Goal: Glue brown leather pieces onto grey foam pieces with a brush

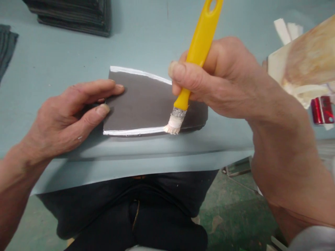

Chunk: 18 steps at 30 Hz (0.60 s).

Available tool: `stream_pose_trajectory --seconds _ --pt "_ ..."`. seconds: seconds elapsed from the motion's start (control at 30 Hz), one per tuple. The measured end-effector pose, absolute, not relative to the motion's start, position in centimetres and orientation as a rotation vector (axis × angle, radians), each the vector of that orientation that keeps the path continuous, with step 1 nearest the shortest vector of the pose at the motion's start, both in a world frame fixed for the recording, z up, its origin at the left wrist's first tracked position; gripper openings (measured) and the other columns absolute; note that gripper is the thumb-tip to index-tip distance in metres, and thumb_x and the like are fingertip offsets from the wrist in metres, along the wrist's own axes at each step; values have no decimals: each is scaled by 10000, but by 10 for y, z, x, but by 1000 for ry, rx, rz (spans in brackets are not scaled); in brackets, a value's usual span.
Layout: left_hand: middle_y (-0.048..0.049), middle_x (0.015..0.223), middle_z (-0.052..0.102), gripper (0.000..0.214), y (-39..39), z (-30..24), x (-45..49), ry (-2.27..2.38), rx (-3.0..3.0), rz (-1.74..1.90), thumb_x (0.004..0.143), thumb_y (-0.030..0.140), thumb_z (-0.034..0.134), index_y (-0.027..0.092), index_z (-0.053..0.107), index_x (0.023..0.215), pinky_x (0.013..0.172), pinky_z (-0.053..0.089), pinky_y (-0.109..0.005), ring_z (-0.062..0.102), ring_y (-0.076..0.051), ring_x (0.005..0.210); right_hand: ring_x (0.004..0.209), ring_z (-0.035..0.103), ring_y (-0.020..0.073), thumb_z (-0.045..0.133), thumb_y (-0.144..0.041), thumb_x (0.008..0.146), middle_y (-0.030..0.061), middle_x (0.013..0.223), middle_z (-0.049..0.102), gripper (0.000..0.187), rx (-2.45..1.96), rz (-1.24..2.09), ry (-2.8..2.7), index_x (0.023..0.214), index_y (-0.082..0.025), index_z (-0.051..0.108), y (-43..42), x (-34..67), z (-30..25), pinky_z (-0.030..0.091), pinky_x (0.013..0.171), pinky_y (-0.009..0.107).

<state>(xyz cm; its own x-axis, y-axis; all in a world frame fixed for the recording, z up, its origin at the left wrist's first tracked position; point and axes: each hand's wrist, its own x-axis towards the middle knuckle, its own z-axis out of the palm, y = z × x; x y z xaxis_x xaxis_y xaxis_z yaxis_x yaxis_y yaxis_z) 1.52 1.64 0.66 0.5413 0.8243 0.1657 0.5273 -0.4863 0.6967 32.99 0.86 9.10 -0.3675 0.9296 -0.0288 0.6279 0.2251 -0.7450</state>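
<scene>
A dark grey flat piece (pixel 141 101) with a curved outline lies near the table's front edge. White streaks of a coating (pixel 136 131) run along its near edge, and a white band also follows its far edge. My left hand (pixel 70 115) holds the piece at its left end, thumb and index fingertip on its top face; the other fingers are mostly hidden. My right hand (pixel 217 76) is closed around the yellow handle of a paintbrush (pixel 200 42). The white-coated bristles touch the near edge, right where the white streak ends. The piece's right part is partly covered by my right hand.
A stack of dark pieces (pixel 75 17) stands at the back left, with more dark pieces (pixel 6 48) at the left edge. At right are a stained container (pixel 311 59), white strips (pixel 284 31) and a red object (pixel 322 110). The pale blue table (pixel 146 42) ends above my lap.
</scene>
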Motion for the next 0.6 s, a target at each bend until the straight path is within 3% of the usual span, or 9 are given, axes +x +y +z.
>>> stream_pose_trajectory --seconds 0.13,0.3,0.43,0.6 --pt "90 1491 725 503 15 10 18 1153 2158 626 1048 480 652 424 609 1547 1269 524 -456 699 -275 1351 550 514 107 623 -319 1062 -17 589 560 389 -1436 962 -2059 683 -259 686 7 337 92 421 534 280" --pt "117 1483 729 512 15 9 17 1121 2210 656 1050 430 666 468 588 1555 1241 529 -335 697 -211 1354 529 466 100 621 -310 1067 -20 585 550 394 -1446 939 -2066 682 -283 698 5 351 93 345 480 306" --pt "85 1491 729 543 16 3 11 1133 2184 654 1032 484 677 462 581 1566 1263 523 -397 699 -256 1367 480 384 78 624 -265 1066 -45 534 466 408 -1454 910 -2055 662 -283 675 1 360 94 353 486 294" --pt "45 1504 722 556 13 6 12 1178 2100 618 1033 511 676 416 584 1573 1282 508 -454 680 -289 1389 480 376 52 606 -233 1079 -55 539 466 440 -1515 890 -2023 644 -268 665 -4 371 96 374 514 281"
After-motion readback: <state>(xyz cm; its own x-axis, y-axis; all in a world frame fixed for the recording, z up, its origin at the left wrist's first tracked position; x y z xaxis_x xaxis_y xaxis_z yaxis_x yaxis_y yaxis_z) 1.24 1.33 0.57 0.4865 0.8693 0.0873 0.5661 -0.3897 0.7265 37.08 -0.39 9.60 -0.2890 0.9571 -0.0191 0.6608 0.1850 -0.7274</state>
